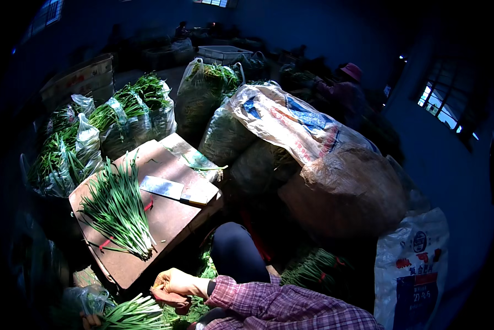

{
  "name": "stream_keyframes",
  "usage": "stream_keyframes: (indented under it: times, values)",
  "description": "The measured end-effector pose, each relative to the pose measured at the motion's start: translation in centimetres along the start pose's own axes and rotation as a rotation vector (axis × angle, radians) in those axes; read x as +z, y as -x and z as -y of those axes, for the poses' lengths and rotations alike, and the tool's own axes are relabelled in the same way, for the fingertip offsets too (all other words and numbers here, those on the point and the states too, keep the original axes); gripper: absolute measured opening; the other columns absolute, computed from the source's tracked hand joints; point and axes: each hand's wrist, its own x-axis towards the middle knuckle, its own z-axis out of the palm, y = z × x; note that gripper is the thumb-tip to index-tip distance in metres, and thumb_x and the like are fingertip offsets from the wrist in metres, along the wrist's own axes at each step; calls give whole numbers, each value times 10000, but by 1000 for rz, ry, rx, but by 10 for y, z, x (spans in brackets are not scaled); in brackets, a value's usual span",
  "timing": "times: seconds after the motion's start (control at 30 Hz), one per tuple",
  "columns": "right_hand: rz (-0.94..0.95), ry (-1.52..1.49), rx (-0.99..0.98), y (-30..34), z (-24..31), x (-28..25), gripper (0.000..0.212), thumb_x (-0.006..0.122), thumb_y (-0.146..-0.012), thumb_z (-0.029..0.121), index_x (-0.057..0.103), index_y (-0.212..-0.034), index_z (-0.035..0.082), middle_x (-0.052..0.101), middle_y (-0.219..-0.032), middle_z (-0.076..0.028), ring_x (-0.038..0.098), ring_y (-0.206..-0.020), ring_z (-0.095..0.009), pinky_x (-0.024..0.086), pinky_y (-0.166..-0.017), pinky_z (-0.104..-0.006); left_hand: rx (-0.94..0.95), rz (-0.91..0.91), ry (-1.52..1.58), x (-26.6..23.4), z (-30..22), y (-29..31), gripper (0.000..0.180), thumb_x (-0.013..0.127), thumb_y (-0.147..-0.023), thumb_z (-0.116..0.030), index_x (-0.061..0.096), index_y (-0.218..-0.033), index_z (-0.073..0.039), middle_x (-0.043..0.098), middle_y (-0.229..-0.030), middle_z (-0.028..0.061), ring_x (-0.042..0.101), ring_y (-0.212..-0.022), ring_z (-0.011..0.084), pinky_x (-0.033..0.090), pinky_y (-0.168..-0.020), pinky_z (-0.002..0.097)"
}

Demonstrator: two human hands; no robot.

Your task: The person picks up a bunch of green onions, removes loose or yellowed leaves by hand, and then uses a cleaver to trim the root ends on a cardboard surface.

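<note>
A tied bunch of garlic chives [120, 206] lies on the brown board [172, 228], with red ties around it. To its right rests a cleaver [167, 188], its dark handle pointing right. Below the board, my right hand [176, 284] is closed, fingers curled; what they pinch is hidden in shadow. At the lower left, the fingertips of my left hand [91, 321] show curled at the side of a second bunch of garlic chives [137, 314], which they appear to grip. Most of that hand is dark or hidden. The pale stalk ends of this bunch spread beside my right hand.
Plastic bags stuffed with greens [131, 113] stand behind the board. A large woven sack [307, 124] covers a brown bulk at the right, with another white sack [412, 269] nearer. More tied bunches [318, 269] lie beside my knee [233, 250]. A person [343, 88] in a pink hat is farther back.
</note>
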Motion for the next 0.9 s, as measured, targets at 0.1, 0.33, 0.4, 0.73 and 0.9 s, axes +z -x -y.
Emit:
stream_keyframes:
  times: [0.1,0.33,0.4,0.73,0.9]
  values:
    - [131,-1069,246,22,24,5,292,661,-909,50,621,-1192,-5,696,-972,-51,658,-832,-158,515,-728,-239,89,3,-130,1,13,8,359,603,-880,-323,654,-1100,-43,666,-1022,166,641,-878,298,529,-851,445]
    - [134,-108,55,16,23,39,141,660,-908,84,678,-1025,8,717,-905,-69,661,-808,-114,540,-729,-265,-238,-11,-168,111,-17,78,372,563,-920,-296,638,-1145,-10,659,-1101,168,640,-946,299,514,-886,440]
    - [43,-426,-63,12,-11,26,93,629,-941,84,657,-971,1,710,-888,-67,666,-787,-134,543,-703,-269,-332,0,-161,118,-10,87,376,552,-931,-289,633,-1158,0,657,-1124,169,640,-965,299,510,-897,439]
    - [-248,-482,-2,-3,-1,17,224,453,-989,86,636,-927,-26,654,-775,-105,619,-609,-211,526,-580,-323,-381,-6,60,3,-4,40,420,453,-1013,-261,549,-1325,3,549,-1392,135,486,-1280,269,355,-1102,371]
    - [370,-1241,-93,-18,-12,17,339,537,-959,125,594,-1270,3,663,-1121,-123,629,-1054,-273,528,-895,-352,-436,-195,79,66,-20,69,438,476,-1010,-265,531,-1363,-13,503,-1454,126,456,-1320,261,328,-1128,361]
